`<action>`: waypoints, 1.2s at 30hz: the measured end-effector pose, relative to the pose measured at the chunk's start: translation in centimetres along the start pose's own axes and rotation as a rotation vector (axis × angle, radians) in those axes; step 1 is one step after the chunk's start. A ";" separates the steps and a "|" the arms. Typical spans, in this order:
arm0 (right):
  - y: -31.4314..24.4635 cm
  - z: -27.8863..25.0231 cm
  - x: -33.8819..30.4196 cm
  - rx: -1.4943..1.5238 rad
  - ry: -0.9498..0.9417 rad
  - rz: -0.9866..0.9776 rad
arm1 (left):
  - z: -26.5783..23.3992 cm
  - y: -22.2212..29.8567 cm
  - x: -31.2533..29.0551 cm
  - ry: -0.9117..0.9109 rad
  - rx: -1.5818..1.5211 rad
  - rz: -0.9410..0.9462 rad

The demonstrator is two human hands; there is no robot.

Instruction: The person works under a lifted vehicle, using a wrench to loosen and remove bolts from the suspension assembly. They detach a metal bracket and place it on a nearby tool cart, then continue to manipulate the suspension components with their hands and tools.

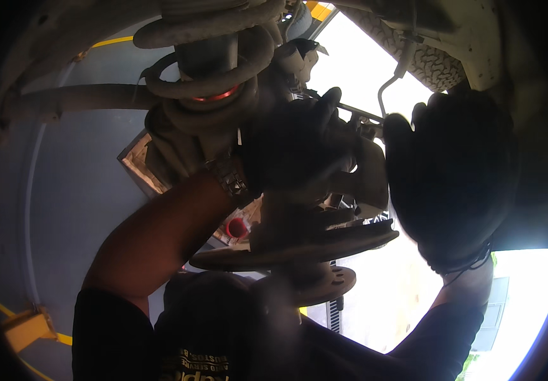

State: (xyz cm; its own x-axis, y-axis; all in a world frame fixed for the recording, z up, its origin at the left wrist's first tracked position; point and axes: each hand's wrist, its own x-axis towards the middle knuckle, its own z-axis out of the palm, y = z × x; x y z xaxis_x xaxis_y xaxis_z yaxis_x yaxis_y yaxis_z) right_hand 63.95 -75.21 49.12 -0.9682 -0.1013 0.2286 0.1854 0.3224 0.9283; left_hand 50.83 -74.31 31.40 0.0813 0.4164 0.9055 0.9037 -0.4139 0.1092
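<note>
Laterally, the brake caliper point(372, 181) lay between the nearer left hand point(299, 146) and right hand point(452, 178); neither grip could be determined

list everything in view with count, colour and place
Coil spring: 1, dark grey, upper centre-left
Ring: 1, red, low in the spring
Tyre: 1, brownish, upper right
Bent pipe: 1, grey, below-left of tyre
Metal part: 1, greyish tan, right of centre
Brake disc: 1, brown, lower centre
Hub flange: 1, brown, under the disc
Tray: 1, brown, left of centre
Round container: 1, red, in tray
Bracket-like piece: 1, yellow, lower left
Floor: 1, grey, left
Floor lines: several, yellow, left
Wristwatch: 1, silver, near centre
Shirt: 1, black, bottom
Left hand: 1, black-gloved, centre
Right hand: 1, black-gloved, right
</note>
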 end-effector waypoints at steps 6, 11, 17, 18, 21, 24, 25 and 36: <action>0.4 5.8 -1.1 -0.057 -0.011 0.059 | 1.3 -0.8 -0.2 -0.084 -0.067 0.040; -0.5 0.8 -0.2 0.045 0.022 0.061 | 0.8 -1.0 -0.8 -0.077 -0.375 -0.201; 0.3 8.0 -1.7 0.140 -0.134 0.218 | 1.1 -1.2 -1.0 -0.003 0.022 -0.036; -1.1 6.4 -1.2 0.241 -0.036 0.196 | 0.9 -1.2 -2.4 -0.034 0.057 -0.086; 0.4 0.3 -2.0 0.199 -0.112 0.155 | 1.9 1.1 -1.5 -0.086 -0.123 0.021; 0.5 4.7 -0.5 0.348 0.044 0.000 | -0.2 0.7 -1.8 -0.129 -0.135 -0.176; 1.2 6.2 -1.3 0.397 0.057 -0.035 | 0.0 1.4 -1.5 -0.134 -0.176 -0.181; 6.0 17.4 -1.4 0.616 -0.091 -0.450 | 1.3 0.7 -1.8 -0.035 -0.139 -0.236</action>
State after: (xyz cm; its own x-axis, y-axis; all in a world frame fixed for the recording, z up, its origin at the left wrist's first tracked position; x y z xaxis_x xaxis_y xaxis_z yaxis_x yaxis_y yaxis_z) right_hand 63.46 -56.77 49.29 -0.9432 -0.2778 -0.1822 -0.3309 0.7372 0.5891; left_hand 51.84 -74.29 29.32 -0.1077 0.5415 0.8337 0.8333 -0.4082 0.3728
